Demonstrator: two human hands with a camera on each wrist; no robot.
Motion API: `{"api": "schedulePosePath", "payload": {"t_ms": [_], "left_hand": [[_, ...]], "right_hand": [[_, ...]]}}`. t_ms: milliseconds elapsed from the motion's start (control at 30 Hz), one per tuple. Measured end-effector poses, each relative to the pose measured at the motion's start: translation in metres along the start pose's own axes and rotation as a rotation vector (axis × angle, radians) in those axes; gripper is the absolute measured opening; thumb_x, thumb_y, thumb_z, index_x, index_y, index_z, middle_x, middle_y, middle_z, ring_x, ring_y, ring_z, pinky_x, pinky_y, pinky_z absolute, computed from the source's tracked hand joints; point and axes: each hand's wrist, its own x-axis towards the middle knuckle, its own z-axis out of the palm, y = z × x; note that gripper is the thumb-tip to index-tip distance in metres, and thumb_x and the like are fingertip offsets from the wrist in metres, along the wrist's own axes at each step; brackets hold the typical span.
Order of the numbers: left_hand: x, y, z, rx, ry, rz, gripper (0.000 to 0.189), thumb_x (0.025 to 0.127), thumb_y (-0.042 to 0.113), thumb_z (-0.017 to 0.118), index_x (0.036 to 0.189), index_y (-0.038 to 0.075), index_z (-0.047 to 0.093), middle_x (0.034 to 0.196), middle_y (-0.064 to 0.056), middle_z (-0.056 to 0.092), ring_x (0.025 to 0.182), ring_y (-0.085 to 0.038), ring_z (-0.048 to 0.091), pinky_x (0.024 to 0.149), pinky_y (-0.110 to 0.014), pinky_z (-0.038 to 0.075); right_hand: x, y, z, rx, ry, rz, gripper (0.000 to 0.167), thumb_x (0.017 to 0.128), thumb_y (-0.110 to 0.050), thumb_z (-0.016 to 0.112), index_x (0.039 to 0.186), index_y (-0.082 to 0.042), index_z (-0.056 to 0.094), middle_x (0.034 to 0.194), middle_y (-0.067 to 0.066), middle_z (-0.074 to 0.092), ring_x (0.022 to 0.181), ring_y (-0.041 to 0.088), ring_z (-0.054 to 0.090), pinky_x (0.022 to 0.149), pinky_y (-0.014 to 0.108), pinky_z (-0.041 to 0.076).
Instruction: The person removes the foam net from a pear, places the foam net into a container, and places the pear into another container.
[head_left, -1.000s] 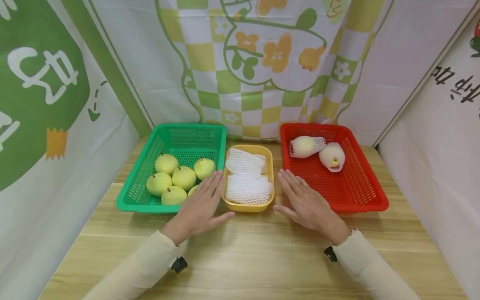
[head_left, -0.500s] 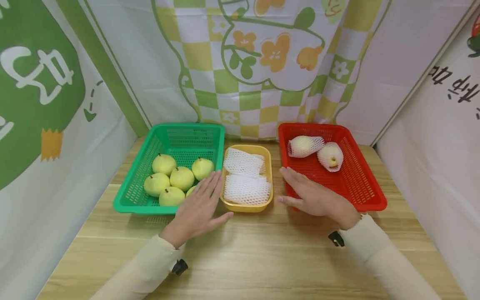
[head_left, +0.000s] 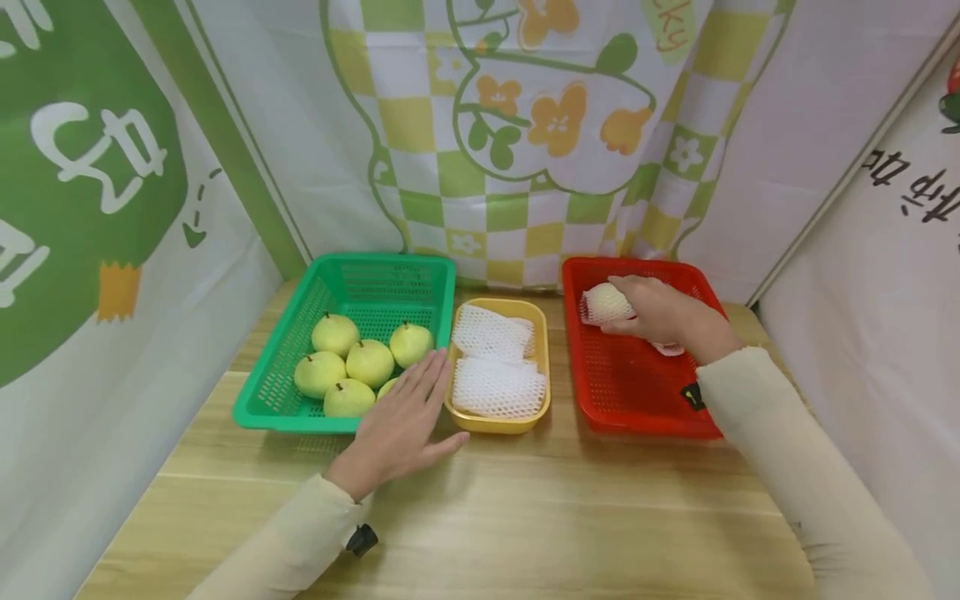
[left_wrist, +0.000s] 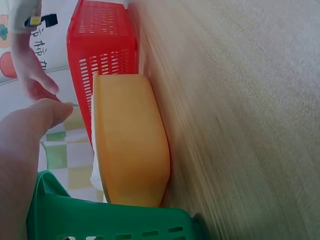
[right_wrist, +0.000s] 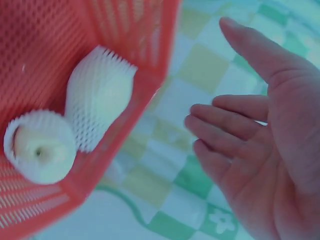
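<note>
My left hand (head_left: 405, 421), fingers straight and together, lies over the near right corner of the green basket (head_left: 390, 260) and holds nothing. Several bare pears (head_left: 370, 363) sit in that basket, one partly hidden by this hand. My right hand (head_left: 667, 312) is over the red basket (head_left: 633, 387), thumb apart from the loosely bent fingers. Two pears in white foam nets lie there: one netted pear (head_left: 606, 303) shows beside the fingertips, the other netted pear (right_wrist: 40, 147) is mostly covered in the head view. In the right wrist view, the palm is bare and apart from both.
Between the baskets stands a yellow tray (head_left: 498, 426) with white foam nets (head_left: 498, 387) in it. All three containers are on a wooden table (head_left: 510, 525). A patterned curtain (head_left: 517, 200) hangs close behind them.
My right hand has moved from beside the yellow tray, up and to the right, over the netted pears in the red basket. My left hand has stayed by the green basket.
</note>
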Motion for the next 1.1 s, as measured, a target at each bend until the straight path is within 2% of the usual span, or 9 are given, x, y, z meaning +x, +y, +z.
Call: {"api": "schedulePosePath", "payload": {"t_ms": [100, 367, 567, 733, 867, 967, 1100], "left_hand": [[0.000, 0.001, -0.001, -0.008, 0.001, 0.002, 0.101, 0.103, 0.066, 0.050, 0.166, -0.004, 0.013, 0.175, -0.023, 0.018, 0.164, -0.036, 0.020, 0.134, -0.046, 0.023], [0.000, 0.002, -0.001, -0.003, 0.001, -0.005, 0.102, 0.102, 0.065, 0.053, 0.166, -0.004, 0.014, 0.175, -0.023, 0.019, 0.164, -0.035, 0.020, 0.134, -0.046, 0.024], [-0.001, 0.001, 0.001, 0.002, 0.014, -0.005, 0.103, 0.101, 0.063, 0.057, 0.166, -0.004, 0.015, 0.175, -0.023, 0.022, 0.163, -0.036, 0.024, 0.133, -0.046, 0.026], [0.000, 0.001, 0.001, 0.024, 0.023, -0.003, 0.103, 0.100, 0.064, 0.057, 0.166, -0.003, 0.017, 0.174, -0.022, 0.023, 0.163, -0.036, 0.025, 0.133, -0.045, 0.026], [-0.001, 0.002, 0.000, 0.024, 0.018, -0.006, 0.103, 0.099, 0.063, 0.060, 0.166, -0.004, 0.020, 0.174, -0.022, 0.023, 0.162, -0.036, 0.026, 0.132, -0.046, 0.027], [-0.002, 0.003, -0.001, 0.024, 0.008, -0.015, 0.104, 0.099, 0.063, 0.062, 0.165, -0.005, 0.021, 0.174, -0.023, 0.023, 0.163, -0.037, 0.025, 0.132, -0.046, 0.028], [-0.002, 0.003, 0.000, 0.021, 0.002, -0.016, 0.104, 0.099, 0.063, 0.061, 0.166, -0.005, 0.019, 0.174, -0.023, 0.022, 0.163, -0.037, 0.024, 0.132, -0.047, 0.028]], "right_hand": [[0.016, 0.011, -0.001, -0.005, -0.020, 0.028, 0.083, 0.099, -0.036, 0.073, 0.161, 0.004, 0.035, 0.164, 0.029, 0.040, 0.148, 0.049, 0.040, 0.122, 0.065, 0.036], [0.057, 0.039, 0.019, -0.009, -0.067, 0.091, 0.085, 0.098, -0.026, 0.076, 0.161, 0.008, 0.031, 0.166, 0.033, 0.033, 0.155, 0.052, 0.029, 0.127, 0.065, 0.027], [0.079, 0.051, 0.033, -0.038, -0.078, 0.131, 0.088, 0.096, -0.026, 0.078, 0.161, 0.009, 0.030, 0.165, 0.034, 0.034, 0.153, 0.052, 0.033, 0.125, 0.065, 0.032], [0.089, 0.052, 0.041, -0.040, -0.057, 0.146, 0.083, 0.093, -0.023, 0.079, 0.157, 0.009, 0.038, 0.157, 0.033, 0.046, 0.141, 0.049, 0.047, 0.119, 0.064, 0.041], [0.092, 0.051, 0.051, -0.056, -0.067, 0.182, 0.084, 0.091, -0.025, 0.079, 0.156, 0.010, 0.039, 0.158, 0.035, 0.043, 0.143, 0.050, 0.045, 0.119, 0.062, 0.042], [0.093, 0.050, 0.058, -0.102, -0.076, 0.213, 0.091, 0.089, -0.025, 0.083, 0.155, 0.014, 0.035, 0.160, 0.038, 0.037, 0.146, 0.053, 0.042, 0.120, 0.062, 0.041], [0.092, 0.050, 0.063, -0.140, -0.057, 0.240, 0.097, 0.084, -0.024, 0.088, 0.152, 0.017, 0.033, 0.154, 0.042, 0.040, 0.139, 0.057, 0.047, 0.114, 0.065, 0.046]]}}
